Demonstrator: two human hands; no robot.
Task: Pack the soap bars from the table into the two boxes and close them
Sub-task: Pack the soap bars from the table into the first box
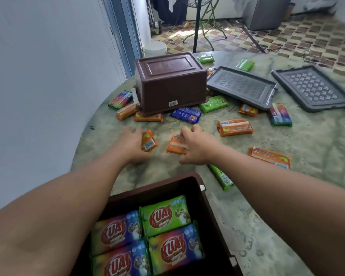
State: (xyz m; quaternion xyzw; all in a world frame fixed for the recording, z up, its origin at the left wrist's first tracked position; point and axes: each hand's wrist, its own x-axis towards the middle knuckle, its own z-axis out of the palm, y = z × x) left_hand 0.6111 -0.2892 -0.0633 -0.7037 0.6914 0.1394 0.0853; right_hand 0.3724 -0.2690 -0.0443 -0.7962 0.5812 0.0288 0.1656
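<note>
Green marbled stone makes up the round counter (287,196), set against a pale wall, with patterned floor tiles beyond it.

From the head camera, both arms reach forward over an open brown box (205,198) at the near edge. Four wrapped soap bars lie flat inside this near box: a green bar (164,215) at the back right, three rainbow bars around it.

Farther off, the left hand (132,143) curls its fingers round a small orange bar (148,140), which stands tilted on the counter. Beside it, the right hand (195,146) grips another orange bar (175,146); a sliver of green wrapper shows past its fingertips.

A second brown box (170,84) sits upside down at the far side, loose bars lying around its base, among them a blue bar (186,115). Two grey lids (241,86) (315,87) lie to its right, the nearer one propped on bars. More orange, green and rainbow bars are scattered over the counter, one green bar (221,177) under the right forearm.
</note>
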